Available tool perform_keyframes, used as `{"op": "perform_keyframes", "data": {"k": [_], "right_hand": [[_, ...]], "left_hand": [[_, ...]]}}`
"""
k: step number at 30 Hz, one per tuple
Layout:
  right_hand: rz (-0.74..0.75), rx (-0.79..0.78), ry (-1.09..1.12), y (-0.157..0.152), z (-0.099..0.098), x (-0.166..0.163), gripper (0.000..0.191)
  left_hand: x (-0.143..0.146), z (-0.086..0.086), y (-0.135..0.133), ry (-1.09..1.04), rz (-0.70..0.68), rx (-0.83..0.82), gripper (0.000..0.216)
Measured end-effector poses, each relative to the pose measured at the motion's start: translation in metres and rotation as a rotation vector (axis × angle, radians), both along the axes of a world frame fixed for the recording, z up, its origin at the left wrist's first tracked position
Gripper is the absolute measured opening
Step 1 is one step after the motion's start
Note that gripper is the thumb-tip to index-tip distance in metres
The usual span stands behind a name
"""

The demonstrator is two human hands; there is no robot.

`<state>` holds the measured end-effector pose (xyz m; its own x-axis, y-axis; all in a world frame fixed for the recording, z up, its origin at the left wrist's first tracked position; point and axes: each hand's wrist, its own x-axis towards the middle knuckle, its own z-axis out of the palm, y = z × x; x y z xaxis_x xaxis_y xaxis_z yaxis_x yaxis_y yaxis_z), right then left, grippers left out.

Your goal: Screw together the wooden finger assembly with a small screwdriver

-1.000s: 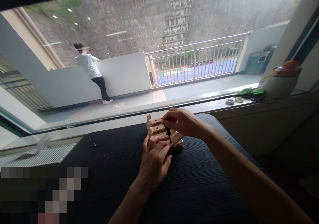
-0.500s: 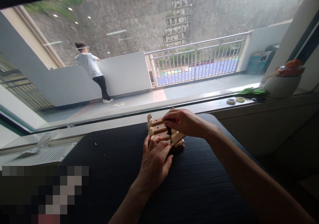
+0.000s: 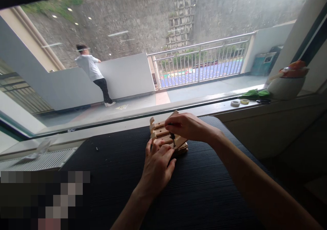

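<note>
Lying on the bench (image 3: 204, 189), the model (image 3: 163, 134) is pinned from 6 o'clock by the left hand (image 3: 158, 165), grip wide, steady under the driver (image 3: 173, 138) pinched in the right hand (image 3: 187, 126).

– What has moved in the last second?
– The right hand (image 3: 189, 126), pinching a small dark tool (image 3: 173, 138), edged toward nine o'clock. A corner of the wooden piece (image 3: 160, 133) now shows at its twelve o'clock.
</note>
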<state>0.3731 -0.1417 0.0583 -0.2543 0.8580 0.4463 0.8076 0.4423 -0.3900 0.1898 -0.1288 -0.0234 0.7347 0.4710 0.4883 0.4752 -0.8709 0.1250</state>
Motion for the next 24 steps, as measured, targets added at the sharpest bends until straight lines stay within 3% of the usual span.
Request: {"op": "perform_keyframes", "data": {"k": [6, 19, 24], "right_hand": [[0.012, -0.016, 0.019, 0.0010, 0.0002, 0.0025, 0.026], [-0.109, 0.020, -0.014, 0.0029, -0.0035, -0.0003, 0.021], [-0.031, 0.029, -0.030, 0.0028, -0.0036, 0.0014, 0.023]], "left_hand": [[0.0005, 0.0021, -0.0004, 0.002, 0.005, 0.003, 0.023], [0.0000, 0.0002, 0.0001, -0.013, -0.012, 0.009, 0.025], [0.0000, 0.0018, -0.0007, 0.004, 0.000, 0.002, 0.024]]}}
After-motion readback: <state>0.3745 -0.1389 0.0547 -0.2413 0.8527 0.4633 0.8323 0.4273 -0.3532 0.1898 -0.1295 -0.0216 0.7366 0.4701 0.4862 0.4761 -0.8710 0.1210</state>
